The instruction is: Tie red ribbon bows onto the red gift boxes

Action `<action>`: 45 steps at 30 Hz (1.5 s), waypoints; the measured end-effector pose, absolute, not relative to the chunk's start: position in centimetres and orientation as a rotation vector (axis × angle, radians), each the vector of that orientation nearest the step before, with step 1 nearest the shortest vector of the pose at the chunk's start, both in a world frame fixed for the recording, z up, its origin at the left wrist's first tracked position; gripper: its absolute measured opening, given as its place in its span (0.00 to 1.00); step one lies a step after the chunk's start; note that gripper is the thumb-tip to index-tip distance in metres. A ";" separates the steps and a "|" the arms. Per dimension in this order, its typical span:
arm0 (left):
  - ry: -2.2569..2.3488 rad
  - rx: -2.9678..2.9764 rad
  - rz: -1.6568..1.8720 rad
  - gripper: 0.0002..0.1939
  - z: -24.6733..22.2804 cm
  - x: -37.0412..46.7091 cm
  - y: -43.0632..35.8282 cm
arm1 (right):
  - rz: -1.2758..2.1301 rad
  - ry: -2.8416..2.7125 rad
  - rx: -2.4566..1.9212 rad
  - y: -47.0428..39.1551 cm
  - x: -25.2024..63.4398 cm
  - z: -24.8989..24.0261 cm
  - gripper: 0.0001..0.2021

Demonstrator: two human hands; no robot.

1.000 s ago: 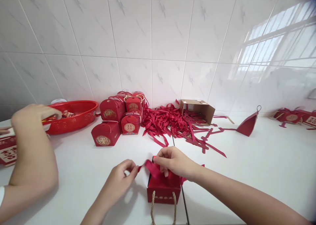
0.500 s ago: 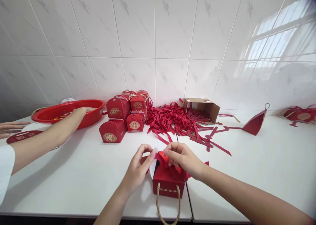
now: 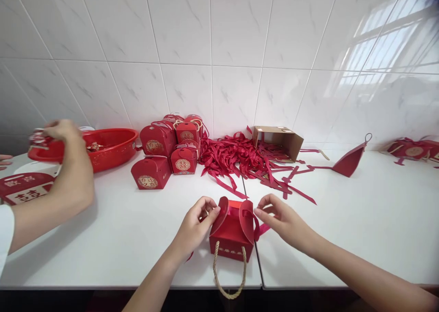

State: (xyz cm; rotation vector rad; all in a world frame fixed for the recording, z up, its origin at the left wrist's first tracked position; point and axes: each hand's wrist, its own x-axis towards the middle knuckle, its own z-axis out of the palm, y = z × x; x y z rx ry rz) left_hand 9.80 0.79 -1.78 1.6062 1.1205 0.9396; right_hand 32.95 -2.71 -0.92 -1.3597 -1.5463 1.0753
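A small red gift box (image 3: 230, 248) with gold lettering and a twisted rope handle (image 3: 230, 295) stands before me at the table's front, its two rounded side flaps raised. My left hand (image 3: 196, 224) has thumb and fingers closed at the edge of the left flap (image 3: 222, 212). At the right flap (image 3: 246, 221), my right hand (image 3: 283, 219) is pinched against the edge. Some dark red ribbon (image 3: 256, 227) passes by the right flap, and its far end lies behind the box. The rope loop hangs down over the front edge.
Several finished red boxes (image 3: 151, 172) stand behind on the left. A heap of red ribbons (image 3: 236, 154) lies beside an open cardboard carton (image 3: 294, 147). At the left, another person's arm (image 3: 73, 179) reaches over a red basin (image 3: 120, 156). One folded red piece (image 3: 350, 160) sits on the right.
My hands have parted from the ribbon over the box top to the two flaps, which now stand up. The other person's hand has lifted from the basin with small packets, moving left.
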 end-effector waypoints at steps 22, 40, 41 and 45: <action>1.186 1.681 0.855 0.16 -1.6 8.9 0.9 | 1.104 -1.851 -1.301 -2.9 33.6 0.1 0.09; 1.139 1.641 0.821 0.17 0.4 8.9 1.2 | 1.075 -1.930 -1.442 -2.1 32.8 1.0 0.16; 1.143 1.646 0.824 0.17 0.5 8.9 1.2 | 1.145 -1.890 -1.443 -2.0 32.8 1.1 0.16; 1.147 1.660 0.822 0.17 0.6 9.0 1.1 | 1.409 -1.679 -1.426 -1.9 32.6 1.5 0.17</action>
